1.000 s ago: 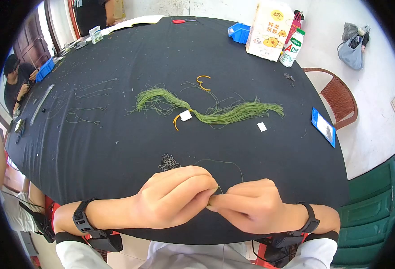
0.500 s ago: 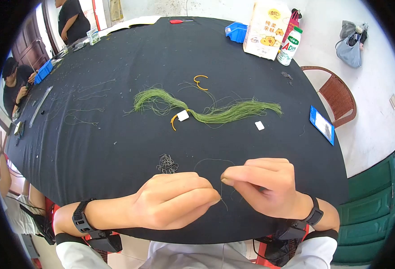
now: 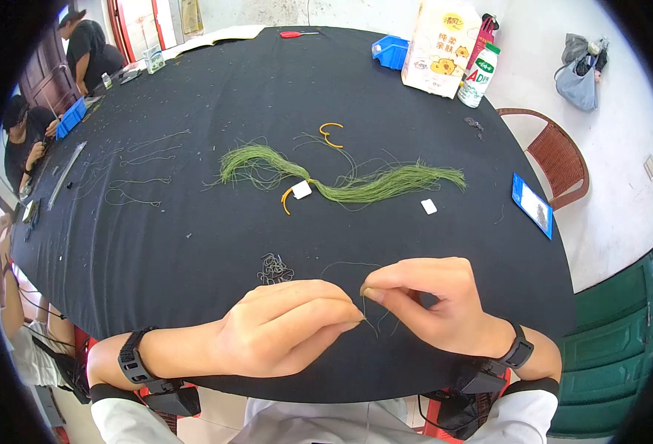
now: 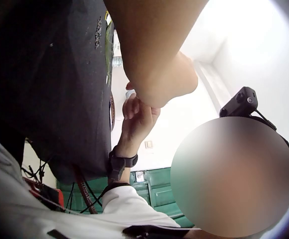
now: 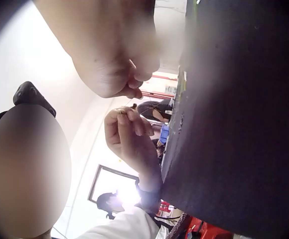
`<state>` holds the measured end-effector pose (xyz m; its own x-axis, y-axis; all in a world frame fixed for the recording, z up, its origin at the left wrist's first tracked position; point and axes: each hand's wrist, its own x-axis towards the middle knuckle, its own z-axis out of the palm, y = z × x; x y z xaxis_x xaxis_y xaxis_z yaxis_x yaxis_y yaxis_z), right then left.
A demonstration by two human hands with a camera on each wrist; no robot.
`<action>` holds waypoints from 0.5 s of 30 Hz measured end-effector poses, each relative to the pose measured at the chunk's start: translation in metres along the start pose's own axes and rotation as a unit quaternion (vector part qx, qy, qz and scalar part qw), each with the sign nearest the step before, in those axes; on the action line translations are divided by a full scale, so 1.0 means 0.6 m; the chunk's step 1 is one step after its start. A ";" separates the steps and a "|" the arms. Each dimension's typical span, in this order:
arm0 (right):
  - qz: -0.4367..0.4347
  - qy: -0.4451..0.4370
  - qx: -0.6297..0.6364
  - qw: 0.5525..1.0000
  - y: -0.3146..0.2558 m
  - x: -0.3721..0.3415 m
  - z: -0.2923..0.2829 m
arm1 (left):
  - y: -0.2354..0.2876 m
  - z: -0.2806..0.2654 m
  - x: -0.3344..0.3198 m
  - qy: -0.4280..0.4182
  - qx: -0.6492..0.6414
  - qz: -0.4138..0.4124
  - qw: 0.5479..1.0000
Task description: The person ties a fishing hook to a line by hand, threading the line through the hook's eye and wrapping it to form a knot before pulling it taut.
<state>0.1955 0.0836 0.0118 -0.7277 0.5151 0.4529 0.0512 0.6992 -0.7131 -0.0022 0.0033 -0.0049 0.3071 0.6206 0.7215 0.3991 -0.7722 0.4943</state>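
Just in front of the body, my left hand [image 3: 289,325] pinches a thin green thread between thumb and fingertips. My right hand [image 3: 434,300] pinches the same thread [image 3: 364,306] a little higher and to the right, its thumb and forefinger making a ring. A short stretch of thread spans the small gap between the fingertips, and a loose end trails below. Another length curves over the cloth behind the hands. Both hands also show in the wrist views, where the thread is too fine to follow. Beyond the left hand lies a small heap of thin dark curved pieces [image 3: 276,271].
A tied bundle of green threads [image 3: 386,186] lies mid-table, with yellow rings [image 3: 332,136] and white tags near it. Single threads [image 3: 138,181] are laid out at left. A blue packet [image 3: 532,206] lies at right; a tissue pack [image 3: 439,52] and bottle [image 3: 480,76] stand behind.
The hands were fingertip to fingertip; my right hand has moved up and away, exposing thread between them. Since then it has shifted slightly left. A person in the background has moved left.
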 end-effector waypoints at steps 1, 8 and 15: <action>0.019 -0.005 0.014 1.000 0.000 -0.001 0.001 | 0.001 -0.001 0.001 0.000 0.002 -0.001 1.000; 0.155 -0.089 0.159 0.971 -0.001 -0.003 0.010 | 0.002 -0.002 0.002 0.014 0.004 -0.010 1.000; 0.031 -0.083 0.079 0.993 -0.008 -0.009 0.022 | 0.006 -0.001 0.005 0.037 0.009 -0.007 0.999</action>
<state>0.1901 0.0713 0.0059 -0.8296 0.4569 0.3211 0.0005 0.5755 -0.8178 -0.0004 0.0023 -0.0007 0.2376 0.6183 0.7491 0.4189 -0.7610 0.4953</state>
